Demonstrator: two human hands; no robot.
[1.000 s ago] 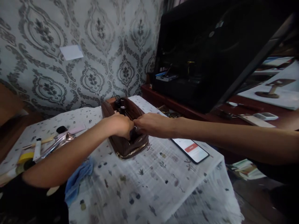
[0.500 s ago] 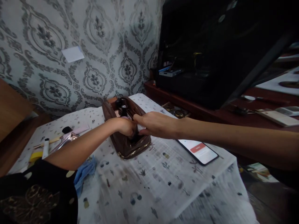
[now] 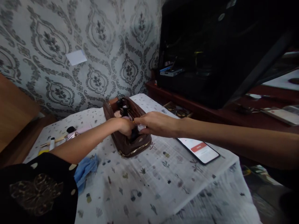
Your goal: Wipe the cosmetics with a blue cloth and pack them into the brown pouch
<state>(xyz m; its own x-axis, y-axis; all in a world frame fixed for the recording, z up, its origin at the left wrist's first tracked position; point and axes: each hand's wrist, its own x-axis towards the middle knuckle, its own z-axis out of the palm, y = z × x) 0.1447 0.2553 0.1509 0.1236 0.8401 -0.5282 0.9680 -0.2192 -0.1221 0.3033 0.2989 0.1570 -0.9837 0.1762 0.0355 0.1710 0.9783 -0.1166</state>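
Fingers half-hidden: left hand [image 3: 126,127] inside brown bag [image 3: 127,147], right hand [image 3: 158,124] by blurred pale item [image 3: 141,127]; cannot tell either grip.

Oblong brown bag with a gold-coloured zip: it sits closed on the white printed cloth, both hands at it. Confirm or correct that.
Not closed: the head view shows the oblong brown bag open. It does sit on the white printed cloth, left hand and right hand both at it.

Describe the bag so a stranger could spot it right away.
Before the patterned wall lies a white tablecloth. There, the left hand and right hand are at the open bag. Unlike the flat phone nearby, it's brown with a gold zip.
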